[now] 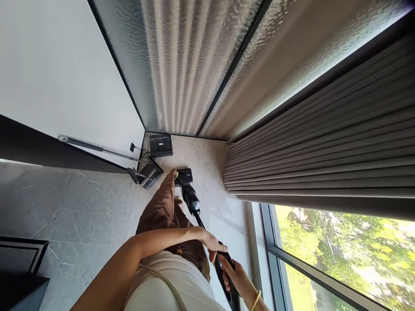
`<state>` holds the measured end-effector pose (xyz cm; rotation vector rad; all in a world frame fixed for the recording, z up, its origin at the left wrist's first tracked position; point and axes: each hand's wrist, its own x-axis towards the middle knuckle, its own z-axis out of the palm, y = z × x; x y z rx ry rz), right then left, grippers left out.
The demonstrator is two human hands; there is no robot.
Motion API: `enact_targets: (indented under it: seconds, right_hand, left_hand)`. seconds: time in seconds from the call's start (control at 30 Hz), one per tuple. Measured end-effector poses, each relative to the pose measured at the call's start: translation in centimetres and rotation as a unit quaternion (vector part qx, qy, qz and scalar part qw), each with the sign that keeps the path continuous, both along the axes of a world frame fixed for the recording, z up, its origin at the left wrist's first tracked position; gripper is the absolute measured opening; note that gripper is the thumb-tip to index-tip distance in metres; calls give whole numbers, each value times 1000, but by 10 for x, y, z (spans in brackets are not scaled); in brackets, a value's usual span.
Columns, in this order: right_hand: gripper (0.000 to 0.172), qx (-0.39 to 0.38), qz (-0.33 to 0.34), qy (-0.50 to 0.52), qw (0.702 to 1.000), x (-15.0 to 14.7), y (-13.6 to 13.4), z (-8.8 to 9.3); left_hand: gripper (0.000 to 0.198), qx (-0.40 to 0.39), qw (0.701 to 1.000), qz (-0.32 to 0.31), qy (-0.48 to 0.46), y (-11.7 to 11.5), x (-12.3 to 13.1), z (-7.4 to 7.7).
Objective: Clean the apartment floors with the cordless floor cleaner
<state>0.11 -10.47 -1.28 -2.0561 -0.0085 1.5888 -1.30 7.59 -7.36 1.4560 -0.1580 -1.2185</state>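
Observation:
A black upright floor cleaner (pixel 190 199) slants across the floor, its flat head (pixel 184 176) resting on the tiles beside my feet. My left hand (pixel 211 245) is closed on the upper part of its handle. Just behind it, my right hand (pixel 234 276), with a gold bangle at the wrist, is wrapped round the handle's grip. The underside of both grips is partly hidden.
A black dock (pixel 161 145) with a cable lies in the corner by the textured glass partition (pixel 181 65). Next to it are a dustpan (pixel 149 176) and a long-handled tool (pixel 84 144). Grey curtains (pixel 308 142) and a window (pixel 324 250) are on the right.

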Motion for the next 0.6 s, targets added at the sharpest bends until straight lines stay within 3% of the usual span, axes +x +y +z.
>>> enact_targets:
  seconds: [0.07, 0.13, 0.2, 0.3, 0.37, 0.5, 0.6]
  right_hand:
    - [63, 27, 4, 14, 1000, 22, 12, 16]
    - [59, 70, 1, 10, 997, 49, 33, 34]
    - [55, 113, -10, -1, 994, 81, 63, 51]
    - [51, 184, -17, 2, 983, 129, 121, 67]
    - [48, 215, 11, 22, 976, 156, 165, 68]
    - [48, 271, 39, 67, 959, 203, 263, 58]
    - [48, 266, 1, 91, 960, 229, 347, 48]
  left_hand:
    - [63, -14, 1000, 26, -5, 14, 13, 9]
    - [62, -49, 994, 96, -10, 33, 27, 17]
    - [69, -86, 975, 207, -3, 53, 40, 22]
    - [80, -80, 915, 394, 12, 87, 61, 23]
    - [82, -53, 869, 492, 2, 112, 74, 24]
    - [74, -66, 790, 609, -37, 167, 100, 31]
    - [54, -49, 718, 690, -72, 212, 116, 35]
